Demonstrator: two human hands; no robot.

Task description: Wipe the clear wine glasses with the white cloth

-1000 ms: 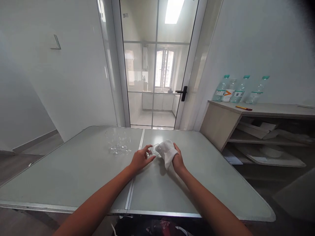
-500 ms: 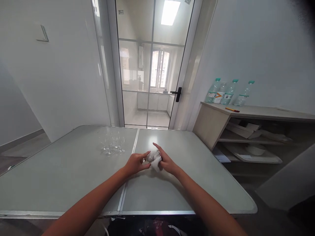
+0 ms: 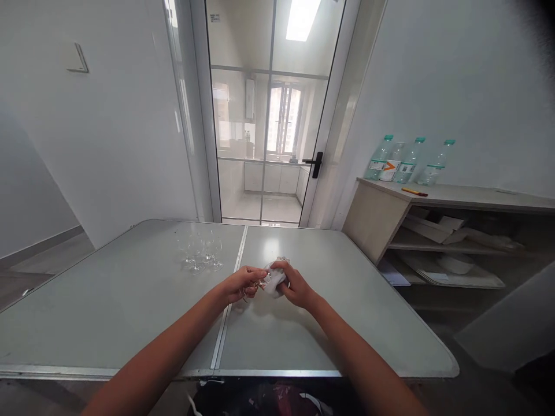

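Observation:
Over the middle of the grey folding table (image 3: 130, 312), my left hand (image 3: 238, 285) pinches the stem end of a small clear glass (image 3: 261, 281), which lies on its side between both hands. My right hand (image 3: 295, 287) is closed on a white cloth (image 3: 274, 279) that is wrapped round the bowl of that glass. Most of the glass is hidden by the cloth and my fingers. A cluster of several small clear stemmed glasses (image 3: 199, 252) stands upright on the table to the left, beyond my left hand.
A glass sliding door (image 3: 269, 115) with a black handle (image 3: 314, 164) stands behind the table. To the right is a wooden shelf unit (image 3: 433, 219) carrying several water bottles (image 3: 405, 159) and a pen (image 3: 414, 191). A dark bag (image 3: 269, 398) lies below the table's near edge.
The cloth, spread loosely beside the glass a second ago, is now bunched round its bowl in my right hand. Both hands have drawn together and sit slightly nearer to me.

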